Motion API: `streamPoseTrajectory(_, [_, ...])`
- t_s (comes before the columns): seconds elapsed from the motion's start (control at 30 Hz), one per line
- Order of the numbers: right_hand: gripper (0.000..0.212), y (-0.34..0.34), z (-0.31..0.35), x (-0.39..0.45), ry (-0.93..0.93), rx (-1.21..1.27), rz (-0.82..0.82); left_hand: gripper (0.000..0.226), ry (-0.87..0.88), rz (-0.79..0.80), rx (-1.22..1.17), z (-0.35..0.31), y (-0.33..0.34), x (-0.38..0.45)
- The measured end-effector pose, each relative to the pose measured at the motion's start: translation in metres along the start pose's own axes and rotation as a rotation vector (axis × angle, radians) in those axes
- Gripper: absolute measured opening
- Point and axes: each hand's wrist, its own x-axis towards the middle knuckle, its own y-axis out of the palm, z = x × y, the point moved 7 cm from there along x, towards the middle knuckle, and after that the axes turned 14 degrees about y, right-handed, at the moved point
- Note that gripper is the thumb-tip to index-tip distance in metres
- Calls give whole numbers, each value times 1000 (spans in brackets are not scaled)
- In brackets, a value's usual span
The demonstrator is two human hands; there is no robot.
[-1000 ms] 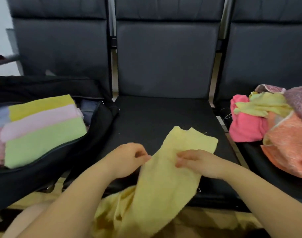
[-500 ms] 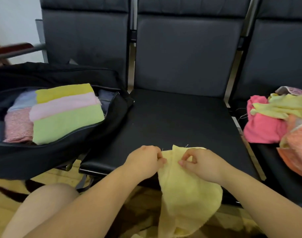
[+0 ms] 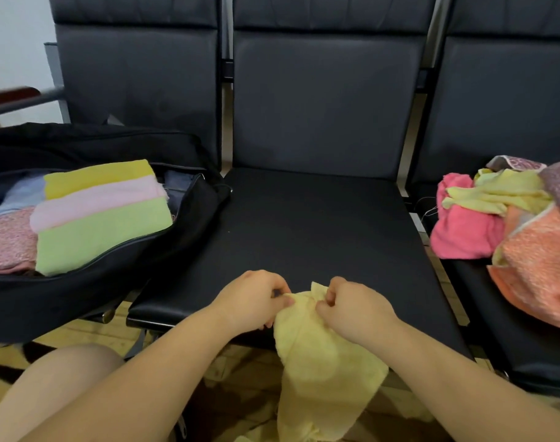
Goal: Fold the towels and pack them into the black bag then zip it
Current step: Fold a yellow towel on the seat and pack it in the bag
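1. Left hand (image 3: 256, 301): forearm enters from lower left, knuckles up, fingers curled and pinching the top edge of the yellow towel (image 3: 323, 362) at the front of the middle seat (image 3: 320, 224).
2. Right hand (image 3: 355, 309): forearm enters from lower right, fingers curled, pinching the same top edge just beside the left hand.
3. Yellow towel: gathered at the top between both hands, the rest hanging below the seat's front edge; its lower end appears bunched, partly out of view.
4. Black bag (image 3: 90, 291): on the left seat, unzipped and open.
5. Folded towels (image 3: 100, 215): inside the bag, yellow, pink and green stacked, others beside them.
6. Loose towel pile (image 3: 508, 224): on the right seat, pink, yellow and orange, unfolded.
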Motion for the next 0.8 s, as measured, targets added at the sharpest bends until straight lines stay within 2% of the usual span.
streamPoseTrajectory(0.13, [14,0,-4,-2,-22,87,57,11,-48,-11,-265,0,2,-7])
streamPoseTrajectory(0.23, [15,-9,-13,-3,25,445,175,16,-113,-48,-451,7,-1,-14])
streamPoseTrajectory(0.3, [13,-12,-17,-8,78,748,324,18,-128,-86,-500,10,-5,-18])
streamPoseTrajectory(0.4, [13,-19,-15,-19,99,1191,537,17,-80,-124,-406,14,-16,-26])
streamPoseTrajectory(0.5, [22,-36,-23,-24,85,1484,612,13,-36,-157,-141,21,-32,-36])
streamPoseTrajectory(0.6, [31,-56,-32,-25,-31,1447,562,17,65,-365,-30,22,-57,-46])
streamPoseTrajectory(0.67, [51,-71,-36,-29,-140,1333,472,18,171,-508,-108,16,-72,-55])
streamPoseTrajectory(0.7, [57,-78,-41,-31,-169,1214,360,19,197,-547,-194,14,-77,-60])
streamPoseTrajectory(0.73, [55,-85,-46,-34,-172,1063,221,19,206,-566,-303,12,-81,-65])
streamPoseTrajectory(0.8, [28,-99,-60,-38,-136,828,-45,16,221,-569,-498,8,-85,-74])
